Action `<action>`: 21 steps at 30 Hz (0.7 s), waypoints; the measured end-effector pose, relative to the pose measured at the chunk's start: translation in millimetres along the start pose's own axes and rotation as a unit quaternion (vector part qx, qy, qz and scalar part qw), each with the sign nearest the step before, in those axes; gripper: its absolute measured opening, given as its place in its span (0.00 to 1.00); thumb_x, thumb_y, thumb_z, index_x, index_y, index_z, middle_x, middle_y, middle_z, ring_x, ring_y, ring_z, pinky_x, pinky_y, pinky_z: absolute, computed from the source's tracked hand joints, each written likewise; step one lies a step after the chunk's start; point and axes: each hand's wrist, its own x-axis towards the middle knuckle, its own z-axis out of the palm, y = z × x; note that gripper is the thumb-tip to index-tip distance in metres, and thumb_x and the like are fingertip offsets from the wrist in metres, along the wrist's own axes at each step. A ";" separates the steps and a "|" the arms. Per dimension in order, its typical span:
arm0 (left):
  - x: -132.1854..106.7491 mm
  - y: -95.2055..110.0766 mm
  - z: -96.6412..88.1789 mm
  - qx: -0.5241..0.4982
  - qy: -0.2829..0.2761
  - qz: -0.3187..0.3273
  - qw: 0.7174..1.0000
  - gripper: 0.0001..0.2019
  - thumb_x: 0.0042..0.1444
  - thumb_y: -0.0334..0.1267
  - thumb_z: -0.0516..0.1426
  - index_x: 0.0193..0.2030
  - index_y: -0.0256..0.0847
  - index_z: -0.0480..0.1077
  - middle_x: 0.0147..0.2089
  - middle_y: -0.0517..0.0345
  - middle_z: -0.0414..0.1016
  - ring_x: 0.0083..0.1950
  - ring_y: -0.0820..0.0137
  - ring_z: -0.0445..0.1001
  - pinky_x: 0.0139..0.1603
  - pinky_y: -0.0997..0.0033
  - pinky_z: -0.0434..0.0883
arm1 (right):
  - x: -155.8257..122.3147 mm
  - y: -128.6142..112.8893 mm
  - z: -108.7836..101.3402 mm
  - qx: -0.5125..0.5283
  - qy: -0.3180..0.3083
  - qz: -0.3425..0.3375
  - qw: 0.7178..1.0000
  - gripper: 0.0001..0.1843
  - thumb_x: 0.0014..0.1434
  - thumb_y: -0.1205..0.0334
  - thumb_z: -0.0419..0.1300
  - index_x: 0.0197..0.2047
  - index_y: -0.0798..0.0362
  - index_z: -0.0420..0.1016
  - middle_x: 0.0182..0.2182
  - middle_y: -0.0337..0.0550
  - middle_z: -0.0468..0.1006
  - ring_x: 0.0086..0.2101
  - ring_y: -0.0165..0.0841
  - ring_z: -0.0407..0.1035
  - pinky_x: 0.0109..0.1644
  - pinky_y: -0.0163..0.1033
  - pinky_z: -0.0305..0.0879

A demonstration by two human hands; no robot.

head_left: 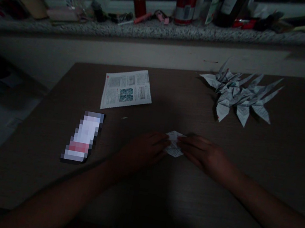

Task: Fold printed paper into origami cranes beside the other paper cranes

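Well, the light is low here, but from where I stand the two hands are plain enough, meeting over a small folded paper (173, 144) near the front middle of a dark wood-grain table (167, 110). The left hand (143, 149) comes in from one side and the right hand (204, 154) from the other, fingers together and pressed on the paper's opposite edges, so it sits pinched between them, on the tabletop or just above it, I can't quite tell. Its folds are too small and dim to read. Beyond the right hand, toward the far corner, lies a heap of paper cranes (236, 97) with pointed wings, made of printed paper. Left of centre, a printed sheet (127, 89) lies flat, a tiny scrap (124, 117) just below it, and nearer the left hand a blurred packet (82, 137) lies at a slant. Past the table's far edge runs a speckled stone sill (155, 30) holding a red can (185, 6), a dark bottle (232, 6), a small red jar (140, 5) and assorted clutter.
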 end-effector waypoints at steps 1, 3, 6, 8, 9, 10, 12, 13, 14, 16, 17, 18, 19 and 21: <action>-0.6 0.4 0.8 -0.002 0.001 -0.003 1.000 0.16 0.72 0.38 0.55 0.64 0.38 0.69 0.64 0.46 0.74 0.63 0.59 0.74 0.64 0.56 0.74 | -0.6 -0.5 -0.6 0.001 -0.001 0.000 1.000 0.17 0.69 0.67 0.60 0.59 0.47 0.80 0.56 0.49 0.82 0.54 0.45 0.78 0.59 0.54 0.78; -1.6 0.6 2.6 -0.002 0.001 -0.010 1.000 0.19 0.72 0.39 0.55 0.66 0.38 0.67 0.65 0.45 0.73 0.64 0.58 0.73 0.64 0.53 0.73 | -1.5 -1.7 -2.0 0.000 -0.003 -0.002 1.000 0.18 0.69 0.67 0.60 0.59 0.47 0.80 0.56 0.49 0.82 0.55 0.45 0.77 0.60 0.53 0.78; -2.7 -0.8 4.6 -0.001 -0.005 -0.014 1.000 0.20 0.72 0.40 0.55 0.68 0.39 0.65 0.67 0.44 0.71 0.65 0.56 0.72 0.65 0.51 0.72 | -2.2 -3.5 -4.3 -0.005 -0.006 -0.005 1.000 0.18 0.70 0.66 0.60 0.60 0.49 0.79 0.57 0.50 0.82 0.56 0.44 0.77 0.61 0.53 0.77; -3.6 -2.3 5.1 -0.005 -0.008 -0.015 1.000 0.20 0.72 0.40 0.55 0.68 0.39 0.66 0.67 0.44 0.71 0.66 0.56 0.71 0.65 0.51 0.71 | -2.5 -4.6 -5.7 -0.003 -0.004 -0.007 1.000 0.18 0.70 0.66 0.60 0.61 0.50 0.78 0.57 0.51 0.82 0.56 0.44 0.77 0.62 0.52 0.77; -4.1 -3.1 5.2 -0.008 -0.008 -0.016 1.000 0.20 0.72 0.40 0.55 0.68 0.39 0.65 0.67 0.44 0.71 0.66 0.56 0.71 0.65 0.51 0.71 | -2.7 -4.9 -6.2 0.001 -0.003 -0.007 1.000 0.19 0.70 0.66 0.60 0.61 0.50 0.78 0.57 0.51 0.82 0.56 0.44 0.77 0.62 0.52 0.76; -4.6 -3.7 5.3 -0.012 -0.006 -0.016 1.000 0.20 0.72 0.40 0.55 0.68 0.40 0.65 0.67 0.44 0.70 0.67 0.56 0.70 0.66 0.51 0.70 | -3.1 -5.1 -6.6 0.008 -0.003 -0.006 1.000 0.19 0.70 0.66 0.60 0.62 0.49 0.77 0.56 0.50 0.82 0.56 0.44 0.77 0.63 0.52 0.76; -5.2 -4.3 5.4 -0.022 -0.001 -0.017 1.000 0.21 0.72 0.40 0.56 0.69 0.41 0.65 0.68 0.45 0.70 0.68 0.56 0.69 0.66 0.50 0.70 | -4.2 -5.1 -7.2 0.026 -0.004 -0.001 1.000 0.21 0.69 0.66 0.61 0.64 0.46 0.76 0.57 0.48 0.82 0.57 0.43 0.77 0.63 0.51 0.75; -5.3 -4.3 5.3 -0.026 -0.001 -0.019 0.999 0.22 0.71 0.40 0.56 0.69 0.42 0.65 0.68 0.45 0.69 0.68 0.56 0.69 0.67 0.50 0.70 | -5.0 -4.9 -7.4 0.033 -0.006 0.002 0.999 0.22 0.69 0.66 0.61 0.64 0.46 0.76 0.57 0.47 0.82 0.57 0.42 0.76 0.64 0.51 0.75; -5.3 -4.2 5.2 -0.030 0.001 -0.022 0.999 0.22 0.71 0.40 0.57 0.69 0.43 0.64 0.69 0.45 0.69 0.69 0.56 0.69 0.67 0.50 0.69 | -5.7 -4.7 -7.7 0.038 -0.006 0.003 0.999 0.23 0.69 0.67 0.61 0.65 0.45 0.75 0.58 0.47 0.82 0.57 0.42 0.76 0.64 0.51 0.75; -5.0 -4.1 4.5 -0.037 0.001 -0.028 0.999 0.22 0.71 0.40 0.57 0.70 0.44 0.65 0.69 0.45 0.68 0.69 0.56 0.68 0.67 0.49 0.69 | -7.0 -4.4 -8.4 0.044 -0.006 0.004 0.999 0.23 0.68 0.67 0.61 0.65 0.44 0.75 0.58 0.46 0.81 0.57 0.42 0.76 0.64 0.51 0.75; -4.8 -4.3 4.1 -0.041 0.000 -0.028 0.999 0.22 0.71 0.40 0.57 0.69 0.45 0.65 0.70 0.45 0.68 0.69 0.56 0.68 0.68 0.49 0.69 | -7.5 -4.4 -8.8 0.046 -0.007 0.004 0.999 0.23 0.68 0.67 0.61 0.65 0.44 0.75 0.58 0.46 0.81 0.58 0.42 0.76 0.64 0.51 0.75; -4.7 -4.6 3.7 -0.045 0.001 -0.024 0.999 0.21 0.71 0.40 0.57 0.69 0.45 0.65 0.70 0.46 0.68 0.70 0.56 0.68 0.68 0.49 0.69 | -7.8 -4.5 -9.2 0.048 -0.009 0.005 0.999 0.23 0.69 0.67 0.61 0.65 0.44 0.75 0.58 0.46 0.81 0.58 0.42 0.76 0.64 0.51 0.75; -4.7 -5.2 3.4 -0.049 0.003 -0.020 0.999 0.21 0.71 0.40 0.57 0.69 0.45 0.65 0.69 0.46 0.68 0.70 0.57 0.68 0.68 0.50 0.68 | -8.0 -4.6 -9.6 0.047 -0.010 0.006 0.999 0.23 0.69 0.67 0.61 0.65 0.44 0.75 0.58 0.46 0.82 0.58 0.42 0.76 0.64 0.51 0.75; -4.8 -6.5 3.0 -0.054 0.002 -0.014 0.998 0.22 0.71 0.39 0.57 0.69 0.45 0.65 0.69 0.47 0.68 0.70 0.57 0.68 0.68 0.50 0.68 | -7.8 -4.9 -10.2 0.043 -0.013 0.008 0.999 0.22 0.70 0.66 0.60 0.65 0.44 0.75 0.57 0.46 0.82 0.57 0.42 0.76 0.64 0.51 0.75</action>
